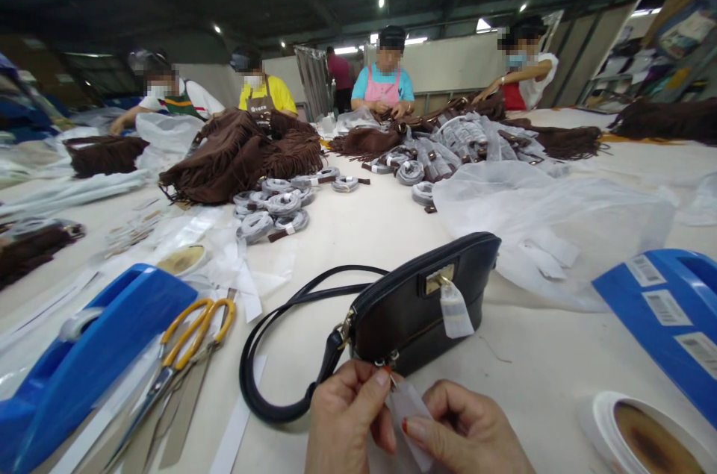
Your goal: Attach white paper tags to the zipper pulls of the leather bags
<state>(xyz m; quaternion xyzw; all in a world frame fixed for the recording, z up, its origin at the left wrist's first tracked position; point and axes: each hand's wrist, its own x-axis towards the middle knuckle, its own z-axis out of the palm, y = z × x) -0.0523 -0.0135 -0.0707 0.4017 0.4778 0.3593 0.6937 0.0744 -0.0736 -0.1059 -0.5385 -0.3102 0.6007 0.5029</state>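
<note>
**At the lower front of a black leather handbag [414, 316], a translucent plastic strip [408, 405] is held between two bare hands**

On a white tabletop [355, 235], the handbag is stood nearest the wearer, its top edge slanting upward to the right. By the left hand [343, 414], the strip's upper end is pinched between thumb and forefinger, close under small metal rings [388, 360] at the bag's lower front; whether a metal pull is also gripped cannot be told. By the right hand [473, 429], the same strip is gripped lower down, with the thumb pressed over it and the fingers curled.

On the bag's front, a gold-coloured rectangular clasp [435, 283] is mounted, and a piece of translucent wrapping [457, 313] is hung from it. To the left, a narrow black strap [284, 413] is looped across the tabletop.

Farther left, orange-handled metal scissors [166, 377] are laid beside a blue plastic tape dispenser [120, 345]. On the right, a blue plastic body with white barcode stickers [703, 302] is partly cut off by the picture's edge, and below it a round white tub with brown contents [595, 425] is seen.

Beyond the bag, coiled grey-wrapped straps [283, 203] are heaped near dark brown fringed bags [238, 157], and a large translucent plastic sheet [538, 224] is spread on the right. Along the far side, people in aprons [386, 88] are seen.
</note>
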